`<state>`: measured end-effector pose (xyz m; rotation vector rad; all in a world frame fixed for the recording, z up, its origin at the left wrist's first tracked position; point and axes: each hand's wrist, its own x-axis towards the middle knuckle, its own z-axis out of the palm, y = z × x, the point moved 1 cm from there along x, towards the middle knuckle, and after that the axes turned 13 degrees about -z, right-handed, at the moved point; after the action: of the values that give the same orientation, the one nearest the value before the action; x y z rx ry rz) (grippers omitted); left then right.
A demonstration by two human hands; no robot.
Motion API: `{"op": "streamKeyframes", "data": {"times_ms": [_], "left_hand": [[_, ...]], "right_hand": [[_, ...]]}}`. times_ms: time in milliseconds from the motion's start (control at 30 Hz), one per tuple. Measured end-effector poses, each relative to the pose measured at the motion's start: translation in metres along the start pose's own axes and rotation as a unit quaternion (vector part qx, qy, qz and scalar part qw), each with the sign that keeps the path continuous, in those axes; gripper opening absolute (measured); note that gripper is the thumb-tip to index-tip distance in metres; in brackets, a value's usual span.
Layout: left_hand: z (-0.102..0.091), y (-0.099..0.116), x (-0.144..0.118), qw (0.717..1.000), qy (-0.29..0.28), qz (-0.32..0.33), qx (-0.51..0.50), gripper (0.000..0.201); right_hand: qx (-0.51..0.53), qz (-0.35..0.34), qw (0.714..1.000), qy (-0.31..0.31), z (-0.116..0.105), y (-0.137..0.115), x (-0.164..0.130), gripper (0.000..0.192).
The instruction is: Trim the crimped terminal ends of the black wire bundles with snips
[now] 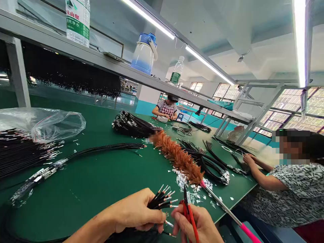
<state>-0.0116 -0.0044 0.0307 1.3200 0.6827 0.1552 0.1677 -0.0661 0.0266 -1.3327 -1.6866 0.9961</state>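
Observation:
My left hand (134, 212) grips a bunch of thin black wires (162, 199) whose stripped metal tips fan out to the right. My right hand (196, 224) is closed around a small red-handled cutter (187, 211), its dark tip pointing up just right of the wire tips. Both hands hover over the near edge of the green table (101, 179). One loose wire end sticks out below my left thumb.
A brown feather duster (178, 157) with a pink handle lies across the table. Black cable bundles (134, 125) and a clear plastic bag (43, 123) lie on the left and beyond. A person sits at right, another far back. Bottles stand on the overhead shelf.

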Motion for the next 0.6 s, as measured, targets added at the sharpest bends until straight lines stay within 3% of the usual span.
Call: {"op": "streamKeyframes", "data": {"times_ms": [167, 400, 600], "left_hand": [[0.0, -0.007, 0.004, 1.0, -0.027, 0.005, -0.002, 0.011], [-0.002, -0.014, 0.008, 0.998, -0.056, -0.013, -0.018, 0.01], [-0.001, -0.012, 0.007, 0.998, -0.065, -0.012, -0.002, 0.008]], "right_hand": [[-0.08, -0.044, 0.991, -0.102, 0.003, -0.017, 0.0, 0.025], [-0.13, -0.073, 0.981, -0.126, 0.003, -0.006, -0.001, 0.018], [-0.081, -0.107, 0.981, -0.137, 0.002, -0.001, -0.004, 0.02]]}}
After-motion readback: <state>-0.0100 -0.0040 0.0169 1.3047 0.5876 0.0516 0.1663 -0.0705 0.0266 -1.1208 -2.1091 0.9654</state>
